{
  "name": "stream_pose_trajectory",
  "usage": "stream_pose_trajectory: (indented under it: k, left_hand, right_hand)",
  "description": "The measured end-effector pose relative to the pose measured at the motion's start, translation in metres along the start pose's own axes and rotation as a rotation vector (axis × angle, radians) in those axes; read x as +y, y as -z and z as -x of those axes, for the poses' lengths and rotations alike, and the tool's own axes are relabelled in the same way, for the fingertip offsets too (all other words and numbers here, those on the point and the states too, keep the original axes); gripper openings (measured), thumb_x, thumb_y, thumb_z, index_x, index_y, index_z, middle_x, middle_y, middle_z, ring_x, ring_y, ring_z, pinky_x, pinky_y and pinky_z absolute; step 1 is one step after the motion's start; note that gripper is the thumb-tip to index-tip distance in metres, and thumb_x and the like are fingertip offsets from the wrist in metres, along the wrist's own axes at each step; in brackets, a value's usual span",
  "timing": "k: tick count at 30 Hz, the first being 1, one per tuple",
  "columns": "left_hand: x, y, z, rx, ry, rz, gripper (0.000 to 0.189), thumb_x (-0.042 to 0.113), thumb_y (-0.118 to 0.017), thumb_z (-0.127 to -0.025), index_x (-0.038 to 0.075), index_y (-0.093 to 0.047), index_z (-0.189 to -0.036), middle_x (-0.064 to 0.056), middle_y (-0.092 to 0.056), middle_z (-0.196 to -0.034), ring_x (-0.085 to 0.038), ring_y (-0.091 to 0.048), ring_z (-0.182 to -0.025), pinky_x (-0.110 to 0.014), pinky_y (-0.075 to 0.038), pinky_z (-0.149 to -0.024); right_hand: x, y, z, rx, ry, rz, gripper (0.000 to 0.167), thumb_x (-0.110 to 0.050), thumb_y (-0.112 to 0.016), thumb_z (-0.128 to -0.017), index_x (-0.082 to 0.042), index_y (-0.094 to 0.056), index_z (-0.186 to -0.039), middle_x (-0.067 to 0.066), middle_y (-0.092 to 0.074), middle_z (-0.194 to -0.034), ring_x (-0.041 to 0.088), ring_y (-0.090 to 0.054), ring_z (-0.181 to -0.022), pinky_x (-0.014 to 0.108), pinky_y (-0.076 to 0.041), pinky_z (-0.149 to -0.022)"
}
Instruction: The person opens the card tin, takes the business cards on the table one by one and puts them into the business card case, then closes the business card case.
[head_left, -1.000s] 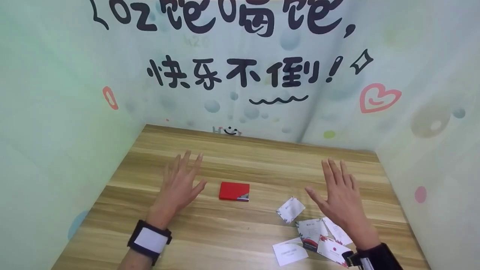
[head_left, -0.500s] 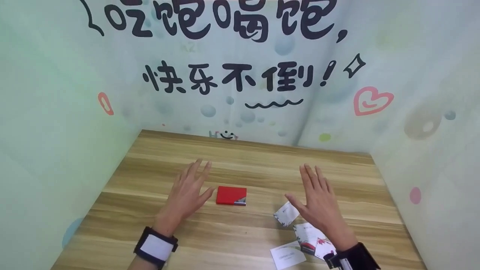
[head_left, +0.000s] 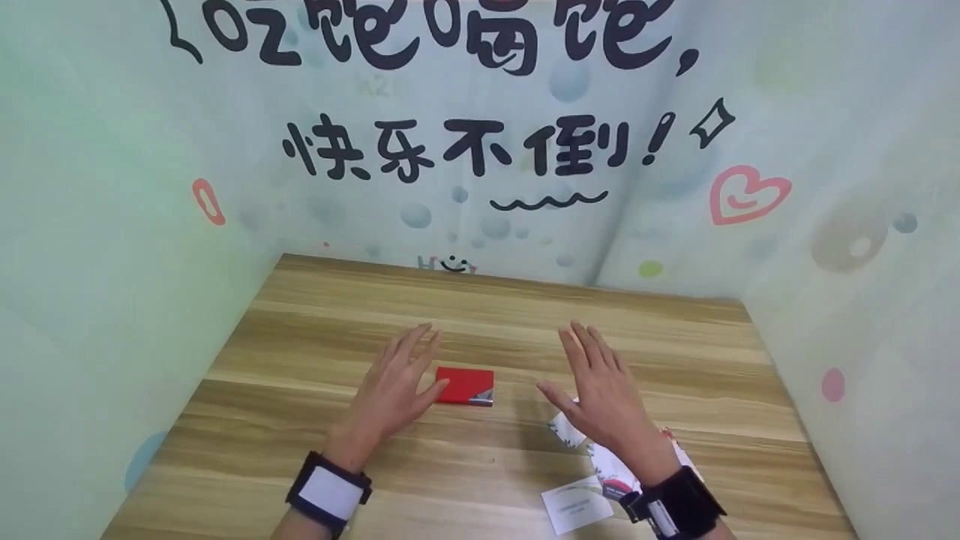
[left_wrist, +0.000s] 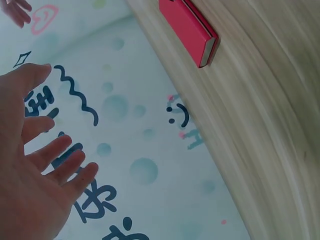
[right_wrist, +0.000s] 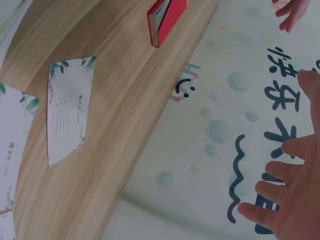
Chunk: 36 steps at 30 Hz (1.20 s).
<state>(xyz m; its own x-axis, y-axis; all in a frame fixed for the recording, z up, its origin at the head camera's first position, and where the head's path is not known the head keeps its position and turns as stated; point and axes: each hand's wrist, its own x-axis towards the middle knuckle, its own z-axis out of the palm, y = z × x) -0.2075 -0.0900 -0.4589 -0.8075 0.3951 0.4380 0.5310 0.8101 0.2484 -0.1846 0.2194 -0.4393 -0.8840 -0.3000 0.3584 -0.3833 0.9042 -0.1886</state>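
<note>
A flat red card case (head_left: 461,385) with a silver corner lies on the wooden table. My left hand (head_left: 397,386) hovers just left of it, fingers spread and nearly straight, the thumb overlapping the case's edge in the head view. My right hand (head_left: 604,390) hangs above several business cards, its fingers extended and thumb out, holding nothing. It covers part of a small white card (head_left: 566,427) with leaf print. Another white card (head_left: 576,506) lies nearer the front. In the right wrist view, the leaf-printed card (right_wrist: 70,110) and the red case (right_wrist: 165,20) both show.
The wooden table (head_left: 337,300) meets a pale printed wall (head_left: 465,225) at the back, with walls at left and right. More overlapping cards (head_left: 611,469) lie beneath the right forearm. A dark strap (head_left: 328,491) circles the left wrist, and another (head_left: 679,504) the right.
Both hands have moved inward, toward each other. The left has come up beside the red case, and the right has moved left over the cards. The case and cards stay in place.
</note>
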Motion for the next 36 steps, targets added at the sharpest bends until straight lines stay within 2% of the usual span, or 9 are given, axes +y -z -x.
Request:
stream_pose_trajectory:
  k: [7, 11, 18, 23, 31, 36]
  left_hand:
    - [0.001, -0.012, 0.001, 0.036, -0.073, 0.014, 0.069, 0.033, -0.075, -0.089, 0.006, -0.049, -0.148, -0.013, -0.050, -0.149, -0.029, -0.046, -0.136, -0.042, -0.046, -0.112]
    - [0.001, -0.016, 0.001, 0.045, -0.068, 0.040, 0.071, 0.033, -0.075, -0.089, 0.007, -0.048, -0.149, -0.013, -0.049, -0.150, -0.028, -0.045, -0.138, -0.042, -0.046, -0.113]
    - [0.004, -0.025, 0.003, -0.016, -0.048, 0.107, 0.074, 0.032, -0.076, -0.089, 0.010, -0.043, -0.152, -0.013, -0.041, -0.156, -0.030, -0.041, -0.143, -0.043, -0.045, -0.113]
    - [0.004, -0.037, 0.006, -0.070, -0.036, 0.182, 0.075, 0.025, -0.077, -0.088, 0.010, -0.043, -0.153, -0.012, -0.038, -0.158, -0.029, -0.041, -0.142, -0.041, -0.048, -0.109]
    - [0.001, -0.059, 0.006, -0.094, -0.053, 0.227, 0.075, 0.021, -0.078, -0.088, 0.010, -0.042, -0.153, -0.014, -0.040, -0.156, -0.029, -0.045, -0.139, -0.039, -0.049, -0.108]
    - [-0.004, -0.073, 0.009, -0.088, -0.073, 0.228, 0.073, 0.020, -0.077, -0.088, 0.009, -0.044, -0.152, -0.014, -0.043, -0.153, -0.029, -0.046, -0.138, -0.040, -0.049, -0.109]
  right_hand:
    - [-0.011, -0.015, -0.004, 0.015, 0.017, -0.045, 0.080, -0.049, -0.062, -0.094, -0.004, -0.034, -0.154, 0.019, -0.038, -0.158, 0.042, -0.036, -0.146, 0.061, -0.034, -0.116]
    - [-0.016, -0.023, -0.005, 0.016, 0.018, -0.060, 0.078, -0.047, -0.062, -0.095, -0.005, -0.035, -0.154, 0.018, -0.040, -0.157, 0.042, -0.037, -0.145, 0.060, -0.035, -0.116]
    - [-0.021, -0.038, -0.006, 0.022, 0.031, -0.058, 0.076, -0.045, -0.063, -0.094, -0.004, -0.038, -0.153, 0.018, -0.043, -0.155, 0.041, -0.041, -0.143, 0.061, -0.038, -0.113]
    - [-0.023, -0.051, -0.007, -0.019, 0.029, -0.072, 0.077, -0.048, -0.061, -0.095, -0.004, -0.038, -0.153, 0.018, -0.044, -0.155, 0.042, -0.042, -0.142, 0.060, -0.038, -0.114]
    - [-0.027, -0.070, -0.008, -0.052, 0.022, -0.080, 0.075, -0.050, -0.059, -0.096, -0.004, -0.040, -0.152, 0.018, -0.046, -0.153, 0.037, -0.044, -0.141, 0.060, -0.042, -0.110]
    - [-0.032, -0.084, -0.007, -0.104, 0.013, -0.075, 0.075, -0.051, -0.057, -0.097, -0.003, -0.039, -0.152, 0.018, -0.046, -0.152, 0.036, -0.045, -0.141, 0.059, -0.045, -0.107]
